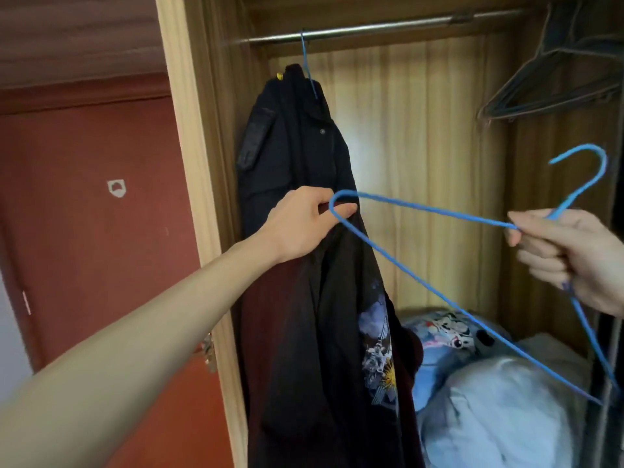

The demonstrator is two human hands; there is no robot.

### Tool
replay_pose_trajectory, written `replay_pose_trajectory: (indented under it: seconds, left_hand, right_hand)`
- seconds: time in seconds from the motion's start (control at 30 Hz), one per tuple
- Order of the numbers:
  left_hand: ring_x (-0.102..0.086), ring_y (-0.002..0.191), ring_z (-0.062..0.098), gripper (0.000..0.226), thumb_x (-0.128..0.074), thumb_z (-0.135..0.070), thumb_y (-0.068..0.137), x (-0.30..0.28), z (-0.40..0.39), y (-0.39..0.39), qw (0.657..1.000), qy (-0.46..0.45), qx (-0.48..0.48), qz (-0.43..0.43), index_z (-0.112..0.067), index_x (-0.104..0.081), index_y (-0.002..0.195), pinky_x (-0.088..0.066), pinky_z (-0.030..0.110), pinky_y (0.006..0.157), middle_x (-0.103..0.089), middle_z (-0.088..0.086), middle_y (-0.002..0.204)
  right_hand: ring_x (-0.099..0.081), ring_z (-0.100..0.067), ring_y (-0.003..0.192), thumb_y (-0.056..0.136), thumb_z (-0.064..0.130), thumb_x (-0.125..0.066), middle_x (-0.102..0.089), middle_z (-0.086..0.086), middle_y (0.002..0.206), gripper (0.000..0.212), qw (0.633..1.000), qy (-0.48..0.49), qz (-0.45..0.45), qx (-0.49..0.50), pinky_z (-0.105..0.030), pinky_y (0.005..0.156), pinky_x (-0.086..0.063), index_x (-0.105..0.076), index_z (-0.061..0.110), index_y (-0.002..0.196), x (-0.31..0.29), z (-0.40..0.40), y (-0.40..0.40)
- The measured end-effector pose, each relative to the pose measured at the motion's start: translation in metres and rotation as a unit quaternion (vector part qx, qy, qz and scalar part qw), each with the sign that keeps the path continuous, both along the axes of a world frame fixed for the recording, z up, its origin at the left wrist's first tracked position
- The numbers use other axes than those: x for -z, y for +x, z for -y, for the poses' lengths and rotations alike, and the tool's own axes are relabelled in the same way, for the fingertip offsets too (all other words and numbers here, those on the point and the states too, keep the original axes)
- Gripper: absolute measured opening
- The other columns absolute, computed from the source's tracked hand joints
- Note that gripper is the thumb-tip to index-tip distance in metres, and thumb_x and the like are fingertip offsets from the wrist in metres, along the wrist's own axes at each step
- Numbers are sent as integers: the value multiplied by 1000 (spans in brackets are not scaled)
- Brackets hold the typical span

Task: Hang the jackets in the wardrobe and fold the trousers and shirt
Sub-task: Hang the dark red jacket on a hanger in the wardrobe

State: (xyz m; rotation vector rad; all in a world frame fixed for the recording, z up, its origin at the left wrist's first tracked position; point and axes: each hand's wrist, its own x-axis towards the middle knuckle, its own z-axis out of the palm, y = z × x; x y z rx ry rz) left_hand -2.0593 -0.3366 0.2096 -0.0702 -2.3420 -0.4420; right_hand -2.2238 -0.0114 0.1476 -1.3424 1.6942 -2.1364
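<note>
My left hand (304,221) pinches the top of a dark printed jacket (337,332), fingers curled round the cloth, with one end loop of the blue wire hanger (422,211) passing right at my fingertips. My right hand (574,255) grips that hanger at its neck, fingers curled round the wire below the hook.

The risk, as I judge it, is the jacket slipping: I hold it by one small pinch, and if I loosen to thread the hanger's end into the shoulder, the whole weight could drop to the pile of bedding (489,400) on the wardrobe floor. The thin wire may also twist in my grip and catch the fabric outside the sleeve opening.

Another dark jacket (293,146) already hangs at the far left of the rail (371,28), close against the wardrobe's left frame (199,163). Grey empty hangers (557,86) crowd the far right. Between them the rail is bare, so the middle looks the best room for hooking on.
</note>
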Motion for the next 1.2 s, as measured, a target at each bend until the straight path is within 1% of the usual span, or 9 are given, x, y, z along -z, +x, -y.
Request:
replay_pose_trajectory:
  seconds: [0.17, 0.43, 0.57, 0.77, 0.83, 0.93, 1.07, 1.13, 1.2]
  left_hand:
    - [-41, 52, 14, 57, -64, -53, 98, 13, -6, 12, 999, -9, -28, 16, -16, -39, 62, -36, 35, 60, -43, -7, 50]
    - [-47, 58, 20, 54, -60, -58, 98, 35, -57, 24, 986, -138, -83, 37, -22, -39, 65, -45, 39, 61, -46, -7, 55]
    - [-49, 58, 21, 52, -59, -58, 99, 53, -83, 33, 976, -172, -124, 46, -23, -39, 67, -45, 38, 58, -48, -4, 57]
    - [-48, 59, 21, 48, -51, -59, 102, 89, -106, 42, 947, -218, -227, 59, -22, -37, 74, -27, 32, 50, -44, -5, 62]
    - [-54, 65, 27, 48, -47, -62, 102, 91, -104, 48, 936, -234, -252, 75, -22, -38, 78, -32, 34, 55, -40, -7, 63]
    - [-64, 76, 33, 50, -43, -67, 101, 82, -100, 61, 915, -265, -292, 85, -20, -42, 81, -37, 35, 60, -36, -6, 64]
    - [-45, 66, 27, 46, -44, -60, 104, 86, -119, 55, 923, -236, -297, 64, -19, -40, 83, -36, 36, 61, -34, -6, 64]
    - [-46, 63, 24, 43, -45, -55, 105, 96, -129, 50, 945, -187, -259, 71, -19, -39, 83, -38, 36, 61, -41, -6, 65]
    - [-54, 64, 24, 40, -46, -52, 106, 103, -128, 53, 968, -144, -190, 82, -19, -41, 83, -45, 40, 61, -50, -5, 67]
  right_hand:
    - [-18, -11, 40, 88, 43, -69, -25, -7, 47, 38, 967, 205, -125, 81, -14, 38, -18, -74, 7, 79, -1, -3, 44]
    - [-27, -8, 35, 99, 34, -67, -33, 9, 38, 34, 940, 228, -173, 186, -18, 38, -22, -79, 19, 71, 24, 51, 106]
    - [-34, -8, 36, 102, 28, -65, -36, 10, 37, 35, 954, 209, -115, 184, -20, 42, -29, -78, 19, 71, 44, 80, 117]
    - [-42, -4, 41, 104, 27, -63, -46, 16, 39, 33, 978, 120, 16, 170, -17, 42, -30, -80, 18, 77, 87, 102, 130]
    - [-45, -4, 44, 103, 28, -64, -52, 16, 43, 32, 978, 111, 20, 175, -18, 44, -32, -80, 18, 78, 91, 100, 127]
    - [-36, -7, 34, 103, 29, -64, -36, 12, 33, 33, 975, 105, -20, 197, -18, 42, -28, -79, 18, 75, 95, 88, 115]
    - [-34, -8, 37, 102, 29, -66, -37, 13, 35, 33, 975, 57, -19, 212, -19, 44, -27, -77, 19, 72, 96, 91, 111]
    - [-41, -13, 43, 102, 30, -67, -48, 10, 42, 32, 979, 26, -2, 202, -32, 52, -36, -76, 20, 73, 95, 93, 111]
    - [-48, -36, 53, 102, 30, -66, -58, -9, 52, 31, 982, -7, 9, 187, -49, 57, -45, -77, 18, 76, 99, 88, 110]
